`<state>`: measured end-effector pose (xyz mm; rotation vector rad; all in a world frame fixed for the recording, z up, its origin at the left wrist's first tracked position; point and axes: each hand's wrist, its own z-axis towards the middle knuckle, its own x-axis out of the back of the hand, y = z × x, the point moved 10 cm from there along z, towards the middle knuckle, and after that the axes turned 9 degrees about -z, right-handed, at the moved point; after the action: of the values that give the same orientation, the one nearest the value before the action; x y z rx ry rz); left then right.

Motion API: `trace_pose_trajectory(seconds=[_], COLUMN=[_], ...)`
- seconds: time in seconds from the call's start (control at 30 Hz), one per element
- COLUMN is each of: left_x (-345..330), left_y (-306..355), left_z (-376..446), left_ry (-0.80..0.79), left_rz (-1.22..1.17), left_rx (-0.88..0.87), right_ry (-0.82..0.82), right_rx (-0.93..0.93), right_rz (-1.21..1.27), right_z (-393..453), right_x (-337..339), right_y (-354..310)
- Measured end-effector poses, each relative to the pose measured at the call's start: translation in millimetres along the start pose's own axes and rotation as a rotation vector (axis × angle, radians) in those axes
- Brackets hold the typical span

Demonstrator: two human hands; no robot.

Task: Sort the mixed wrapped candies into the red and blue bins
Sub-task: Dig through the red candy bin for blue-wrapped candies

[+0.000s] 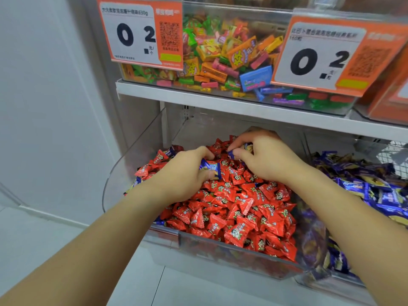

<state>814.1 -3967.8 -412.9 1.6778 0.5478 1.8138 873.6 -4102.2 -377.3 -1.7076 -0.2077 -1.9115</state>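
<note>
A clear bin on the lower shelf is heaped with red wrapped candies, and a few blue ones lie among them at its left edge. To its right stands a second clear bin full of blue wrapped candies. Both my hands are inside the red bin. My left hand grips a blue wrapped candy between thumb and fingers. My right hand pinches another blue candy near the back of the heap, with more wrappers tucked in its palm.
The upper shelf carries a clear bin of mixed bright gum packs, with two orange price tags hanging in front. A white wall and pale floor lie to the left.
</note>
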Motion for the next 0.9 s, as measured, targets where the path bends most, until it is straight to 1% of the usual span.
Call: trace_pose_trajectory(seconds=[0.13,0.27,0.43,0.53,0.7,0.77,0.9], left_x=[-10,-9,-13,-17,-16,-17,-23], left_y=[2,8,2,0,3,0,-9], left_z=[5,8,14,15,13,14,16], left_ry=[-0.032,-0.023,-0.024,-0.038,0.049,0.044,-0.019], left_rz=[0.083,0.133,0.268,0.325,0.338,0.345,0.329], left_rx=[-0.021,-0.039,0.034,0.066,0.059,0.068,0.137], right_ry=[-0.036,-0.016,0.034,0.022,0.0,0.005,-0.001], right_rx=[0.0,-0.02,-0.062,-0.093,-0.127,-0.125,-0.155], right_rz=[-0.003,-0.005,0.053,0.137,0.215,0.238,0.278], right_z=[-7,-9,-14,-23,-46,-57,-85], right_x=[-4,1,12,17,27,34,40], right_y=[0,2,2,0,6,12,29])
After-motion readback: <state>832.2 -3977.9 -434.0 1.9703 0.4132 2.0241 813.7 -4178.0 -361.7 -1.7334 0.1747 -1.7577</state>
